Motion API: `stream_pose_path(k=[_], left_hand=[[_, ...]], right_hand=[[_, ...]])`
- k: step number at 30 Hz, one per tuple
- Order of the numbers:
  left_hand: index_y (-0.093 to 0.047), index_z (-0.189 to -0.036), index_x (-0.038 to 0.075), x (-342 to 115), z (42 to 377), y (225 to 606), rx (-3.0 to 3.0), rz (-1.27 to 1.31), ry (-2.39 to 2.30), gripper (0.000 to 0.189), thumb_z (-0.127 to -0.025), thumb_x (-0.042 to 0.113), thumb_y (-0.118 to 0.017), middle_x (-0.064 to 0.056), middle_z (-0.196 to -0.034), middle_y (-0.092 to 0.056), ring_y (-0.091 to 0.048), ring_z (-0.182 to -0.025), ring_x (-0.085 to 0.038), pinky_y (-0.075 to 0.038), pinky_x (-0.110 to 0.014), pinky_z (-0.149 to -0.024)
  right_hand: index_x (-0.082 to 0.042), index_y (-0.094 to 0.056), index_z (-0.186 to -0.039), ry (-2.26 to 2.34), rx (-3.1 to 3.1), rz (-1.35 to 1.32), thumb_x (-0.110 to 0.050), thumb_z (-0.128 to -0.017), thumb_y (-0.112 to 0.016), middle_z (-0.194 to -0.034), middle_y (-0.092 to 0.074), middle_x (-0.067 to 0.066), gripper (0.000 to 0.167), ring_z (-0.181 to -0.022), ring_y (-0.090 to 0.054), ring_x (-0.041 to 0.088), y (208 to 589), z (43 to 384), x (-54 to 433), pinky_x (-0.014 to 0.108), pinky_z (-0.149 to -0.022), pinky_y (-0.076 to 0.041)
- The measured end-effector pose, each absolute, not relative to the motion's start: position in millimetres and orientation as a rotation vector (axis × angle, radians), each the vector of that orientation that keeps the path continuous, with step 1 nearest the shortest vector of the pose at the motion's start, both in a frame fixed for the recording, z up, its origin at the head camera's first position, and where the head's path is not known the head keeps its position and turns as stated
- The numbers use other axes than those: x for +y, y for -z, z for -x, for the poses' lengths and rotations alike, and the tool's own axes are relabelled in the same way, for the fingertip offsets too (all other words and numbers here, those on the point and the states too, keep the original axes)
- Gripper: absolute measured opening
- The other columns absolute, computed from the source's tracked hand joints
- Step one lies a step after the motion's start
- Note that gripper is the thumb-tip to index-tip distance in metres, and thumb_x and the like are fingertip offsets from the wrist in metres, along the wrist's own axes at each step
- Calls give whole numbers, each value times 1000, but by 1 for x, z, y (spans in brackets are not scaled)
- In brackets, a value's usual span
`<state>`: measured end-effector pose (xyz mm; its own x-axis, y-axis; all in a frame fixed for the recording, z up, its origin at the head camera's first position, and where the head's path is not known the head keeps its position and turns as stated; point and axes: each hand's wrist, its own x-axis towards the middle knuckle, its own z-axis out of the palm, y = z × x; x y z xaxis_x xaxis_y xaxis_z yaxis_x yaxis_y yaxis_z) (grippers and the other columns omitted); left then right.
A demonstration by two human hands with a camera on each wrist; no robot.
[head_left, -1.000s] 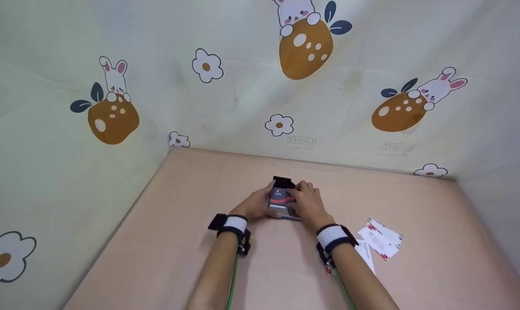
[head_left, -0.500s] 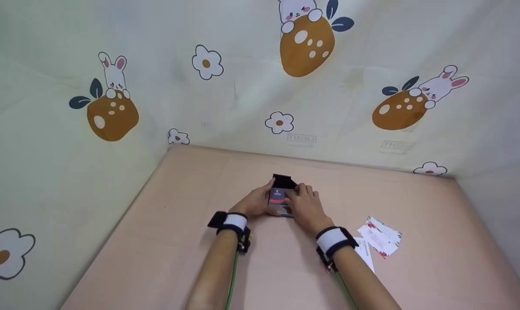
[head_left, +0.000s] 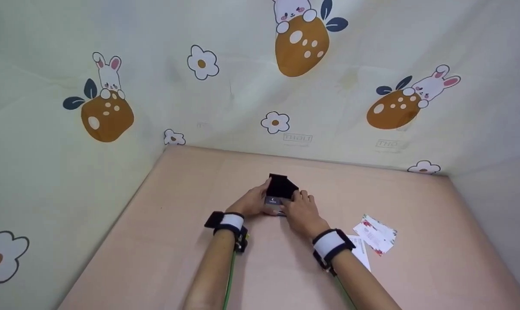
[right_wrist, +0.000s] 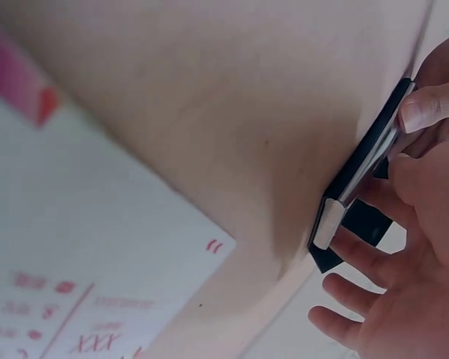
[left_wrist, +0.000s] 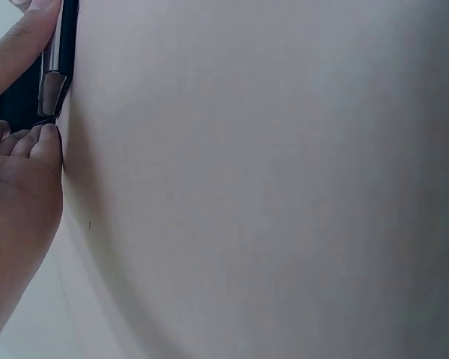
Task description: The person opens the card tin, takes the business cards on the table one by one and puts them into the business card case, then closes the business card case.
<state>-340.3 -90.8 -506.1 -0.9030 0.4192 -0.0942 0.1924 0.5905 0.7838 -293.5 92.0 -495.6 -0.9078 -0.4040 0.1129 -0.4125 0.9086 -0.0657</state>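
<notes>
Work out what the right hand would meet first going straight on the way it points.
The right hand would probably meet the black case, held by the left hand; depth is unclear, so right hand and case may be touching.

Cannot read tiny lettering on the grey card in the case, nor see past the right hand. Toward the right edge of the table, cannot trace the white card behind the wrist strap; cannot follow the left hand beyond the left wrist view.
</notes>
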Motion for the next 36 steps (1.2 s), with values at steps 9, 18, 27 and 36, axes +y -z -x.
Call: stream_pose_path(k=[9, 18, 27, 36], left_hand=[[-13, -163, 20, -90, 341, 508, 2550, -551, -1232, 112, -78, 21, -86, -6, -164, -32, -27, -153, -26, -21, -44, -127], [-12, -163, 17, -91, 342, 509, 2551, -555, -1238, 113, -77, 23, -87, -9, -165, -30, -24, -154, -28, -19, -45, -128], [-12, -162, 17, -91, 342, 508, 2546, -465, -1214, 110, -79, 17, -85, -9, -166, -26, -22, -155, -27, -18, -43, -128], [-10, -163, 20, -90, 340, 507, 2547, -405, -1172, 110, -81, 21, -84, -8, -167, -22, -19, -156, -27, -17, -43, -128]], right_hand=[[-5, -70, -112, -86, -2960, -635, -31, -103, -52, -122, -59, 24, 33, -115, -51, 41, 493, 281, 92, 55, -95, -45], [1, -62, -126, -298, -2977, -649, -33, -102, -56, -126, -57, 25, 42, -123, -49, 44, 488, 271, 97, 59, -99, -43], [4, -56, -137, -404, -2912, -615, -35, -95, -67, -134, -54, 28, 58, -134, -44, 47, 484, 258, 113, 63, -107, -38], [1, -51, -142, -459, -2959, -500, -32, -86, -78, -142, -50, 25, 71, -139, -40, 43, 475, 232, 139, 69, -105, -37]])
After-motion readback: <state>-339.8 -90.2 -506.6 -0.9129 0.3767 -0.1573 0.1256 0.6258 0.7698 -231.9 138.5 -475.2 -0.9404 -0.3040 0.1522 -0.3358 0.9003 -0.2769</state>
